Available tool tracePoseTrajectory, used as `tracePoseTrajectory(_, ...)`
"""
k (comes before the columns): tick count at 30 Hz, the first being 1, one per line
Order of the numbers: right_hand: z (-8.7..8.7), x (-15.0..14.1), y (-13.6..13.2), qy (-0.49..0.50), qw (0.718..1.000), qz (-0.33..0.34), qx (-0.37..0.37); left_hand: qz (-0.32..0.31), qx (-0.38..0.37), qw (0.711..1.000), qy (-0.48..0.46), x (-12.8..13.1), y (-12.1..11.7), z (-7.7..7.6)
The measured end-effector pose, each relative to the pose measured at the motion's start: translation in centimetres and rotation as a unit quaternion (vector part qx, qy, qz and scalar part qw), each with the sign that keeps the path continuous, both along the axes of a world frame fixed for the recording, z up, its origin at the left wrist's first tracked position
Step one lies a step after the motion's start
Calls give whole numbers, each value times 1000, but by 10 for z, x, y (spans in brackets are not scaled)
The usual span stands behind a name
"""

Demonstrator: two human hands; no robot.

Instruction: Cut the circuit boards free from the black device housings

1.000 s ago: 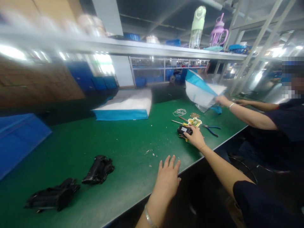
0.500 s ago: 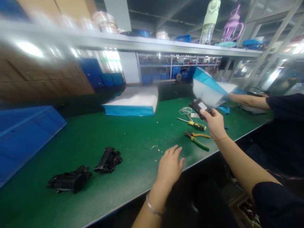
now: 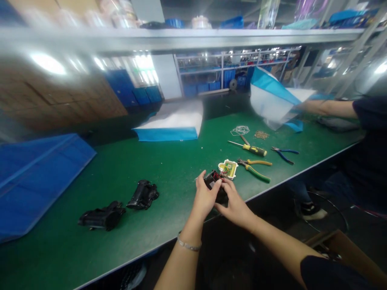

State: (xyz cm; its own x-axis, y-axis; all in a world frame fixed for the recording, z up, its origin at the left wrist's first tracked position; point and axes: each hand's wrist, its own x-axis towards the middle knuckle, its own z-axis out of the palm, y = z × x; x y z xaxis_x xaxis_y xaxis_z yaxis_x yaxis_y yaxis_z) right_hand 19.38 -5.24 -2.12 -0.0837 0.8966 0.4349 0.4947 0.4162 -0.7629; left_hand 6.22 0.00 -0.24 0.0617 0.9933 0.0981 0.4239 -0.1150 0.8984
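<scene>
My left hand [image 3: 206,198] and my right hand [image 3: 236,204] both grip a black plastic housing [image 3: 209,181] above the table's front edge. Red wires [image 3: 215,175] show at its top, and much of the housing is hidden by my fingers. Just beyond it is a pale casing with a green circuit board [image 3: 229,169]; whether it rests on the table I cannot tell. To the right lie cutting pliers [image 3: 255,168] with yellow and green handles. Behind them is a yellow-and-black screwdriver [image 3: 254,150]. Two black plastic parts [image 3: 143,195] [image 3: 102,215] lie at left.
Blue-handled pliers [image 3: 286,154], small brass-coloured pieces [image 3: 261,135] and white cord [image 3: 241,130] lie at right. A blue bin [image 3: 39,177] stands at left, a white-and-blue package [image 3: 169,121] at the back. Another person's arm [image 3: 329,108] reaches to a white-and-blue bag [image 3: 269,98].
My right hand has brought the black housing left and down from above the tools. My left hand, earlier open and empty, now grips it too. The circuit board and red wires have come into view.
</scene>
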Motion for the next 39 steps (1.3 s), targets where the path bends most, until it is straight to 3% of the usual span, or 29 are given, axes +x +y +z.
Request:
tracePoseTrajectory(2, 11, 12, -4, -44, 996, 68, -23, 11, 41, 998, 36, -4, 2, 0)
tracePoseTrajectory(4, 23, 30, -1, -53, 994, 80, -53, 0, 45, 997, 63, -9, 5, 0)
tracePoseTrajectory(7, 32, 62, 18, -52, 998, -19, -38, -4, 38, 994, 99, -15, 11, 0)
tracePoseTrajectory(10, 27, 80, 46, -133, 986, -96, 17, -14, 61, 991, 118, -14, 11, -1)
tracePoseTrajectory(13, 11, 80, 68, -197, 977, -81, -3, -41, 81, 984, 153, -7, 7, -4)
tracePoseTrajectory(18, -2, 63, 79, -207, 974, -81, -30, -8, 123, 972, 198, -1, 5, -2)
tracePoseTrajectory(28, 29, 74, 54, -250, 951, -145, 110, -89, 132, 959, 236, -32, 4, 22)
tracePoseTrajectory(33, 35, 82, 37, -258, 940, -154, 159, -162, 89, 971, 155, -53, 1, 38)
tracePoseTrajectory(36, 38, 85, 30, -249, 937, -166, 179, -227, -13, 973, 42, -64, -1, 51)
tracePoseTrajectory(39, 43, 87, 28, -240, 934, -175, 198, -256, -138, 953, -88, -68, -5, 57)
